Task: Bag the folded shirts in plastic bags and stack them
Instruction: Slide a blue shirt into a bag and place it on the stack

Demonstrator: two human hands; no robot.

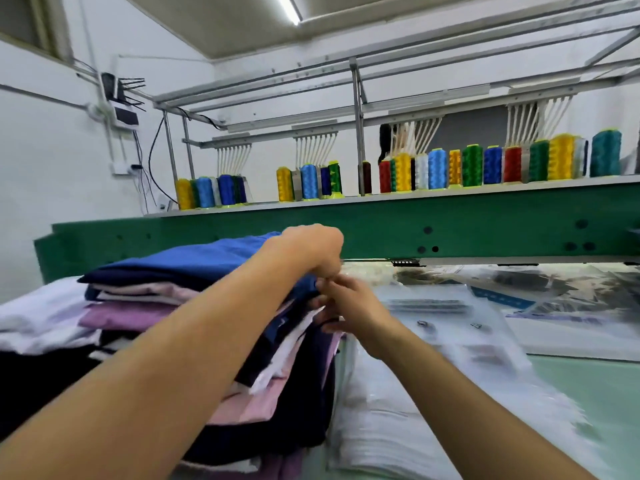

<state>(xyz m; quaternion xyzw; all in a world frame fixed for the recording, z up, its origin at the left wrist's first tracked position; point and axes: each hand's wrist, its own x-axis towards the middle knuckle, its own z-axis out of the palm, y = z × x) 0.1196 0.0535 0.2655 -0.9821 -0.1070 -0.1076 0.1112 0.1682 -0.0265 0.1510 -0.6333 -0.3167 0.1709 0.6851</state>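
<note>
Gripping top blue shirt [207, 254] of one pile [138, 317], left hand [308, 251] curled, right hand [349, 306] hold unclear

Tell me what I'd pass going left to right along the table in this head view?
White folded garments → stack of folded shirts → left hand, curled over the stack's right edge → right hand, reaching into that same edge → clear plastic bags, lying flat.
</note>
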